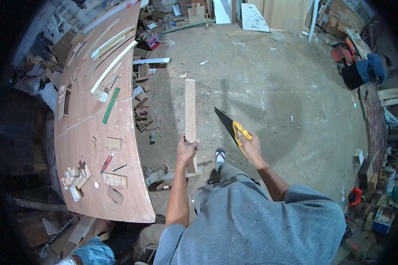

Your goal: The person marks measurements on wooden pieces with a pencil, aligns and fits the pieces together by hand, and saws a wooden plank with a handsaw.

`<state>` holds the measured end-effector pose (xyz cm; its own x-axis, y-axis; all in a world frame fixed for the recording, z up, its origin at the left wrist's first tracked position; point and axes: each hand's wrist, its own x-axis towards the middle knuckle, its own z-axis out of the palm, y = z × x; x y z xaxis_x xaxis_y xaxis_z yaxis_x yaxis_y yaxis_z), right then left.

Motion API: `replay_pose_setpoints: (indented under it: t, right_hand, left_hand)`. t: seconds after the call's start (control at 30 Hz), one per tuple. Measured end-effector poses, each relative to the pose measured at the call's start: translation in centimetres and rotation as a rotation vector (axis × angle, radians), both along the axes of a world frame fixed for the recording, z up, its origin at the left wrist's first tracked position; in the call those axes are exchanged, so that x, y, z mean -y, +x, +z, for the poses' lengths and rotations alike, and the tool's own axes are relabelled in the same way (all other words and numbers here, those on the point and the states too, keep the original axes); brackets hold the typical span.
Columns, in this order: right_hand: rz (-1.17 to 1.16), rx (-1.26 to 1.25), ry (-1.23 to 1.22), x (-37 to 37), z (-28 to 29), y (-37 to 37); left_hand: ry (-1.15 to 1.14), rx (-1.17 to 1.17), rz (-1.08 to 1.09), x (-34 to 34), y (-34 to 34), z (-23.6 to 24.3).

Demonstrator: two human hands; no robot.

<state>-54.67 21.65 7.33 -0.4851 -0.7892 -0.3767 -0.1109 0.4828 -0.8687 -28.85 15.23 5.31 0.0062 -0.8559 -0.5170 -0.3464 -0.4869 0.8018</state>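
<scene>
My left hand (187, 149) is closed around a long, pale wooden board (190, 106). Most of the board points away from me, and a shorter end shows behind the hand. In my right hand (250, 145) is a handsaw (227, 123) with a yellow handle and a dark blade. Its tip slants forward and to the left, apart from the board. The fingers of the right hand are wrapped through the saw's handle.
A large wooden table (124, 185) on my left carries a green ruler (111, 105), a red utility knife (106, 163), wood strips and small blocks. Offcuts lie along its base. Another person (367, 70) is at the far right, near a heavy timber (376, 115).
</scene>
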Motion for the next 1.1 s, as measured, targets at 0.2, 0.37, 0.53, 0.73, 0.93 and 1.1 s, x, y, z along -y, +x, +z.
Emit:
replay_pose_setpoints:
  t: [0.2, 0.37, 0.53, 0.73, 0.93, 1.1]
  right_hand:
    - [-0.012, -0.013, -0.046, -1.2, 2.4, 5.6]
    - [-0.046, -0.083, -0.112, -6.7, 4.3, 10.5]
    - [-0.336, 0.025, -0.109, -13.9, 2.6, 14.8]
    - [-0.37, -0.04, -0.293, -20.4, 2.4, 16.0]
    - [-0.302, 0.043, -0.36, -21.2, 3.7, 13.5]
    - [-0.114, 0.081, -0.355, -19.6, 3.2, 10.6]
  left_hand:
    - [-0.086, -0.398, 0.232, -0.5, -0.5, 1.6]
    - [0.037, -0.796, 0.236, -1.4, -0.3, 3.1]
    - [0.191, -1.123, 0.149, -6.6, -0.1, 5.4]
    - [0.201, -1.182, 0.122, -11.9, -0.3, 5.6]
    - [0.131, -1.105, 0.085, -12.1, 3.3, 6.8]
    - [-0.011, -1.057, 0.219, -10.9, 9.1, 6.7]
